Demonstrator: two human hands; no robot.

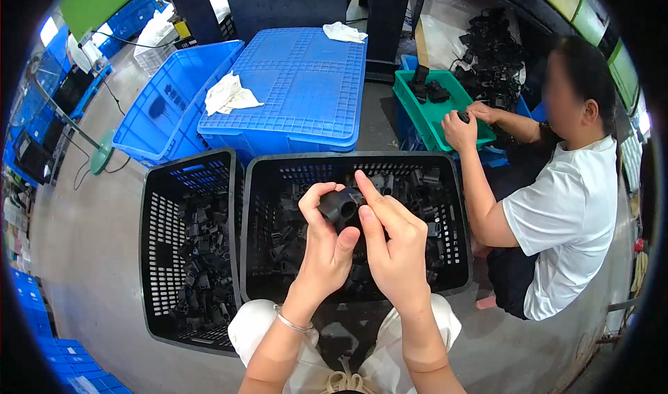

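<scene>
Above the middle black crate, my left hand (321, 244) grips a small black plastic part (339, 207) with a round opening facing up. My right hand (398, 244) meets the part from the other side, its thumb and fingers at the part's right edge and the index finger stretched upward. What exactly the right fingertips pinch there is partly hidden. Below both hands, the middle black crate (459, 255) holds many similar black plastic parts (282, 237). A second black crate (158, 255), also filled with such parts, stands directly to its left.
Behind the crates stand a blue lidded bin (299, 81) with white cloths (233, 95) and an open blue bin (177, 91). On the right, a seated co-worker (563, 206) handles a dark piece over a green tray (435, 119). Black parts are heaped (490, 53) beyond.
</scene>
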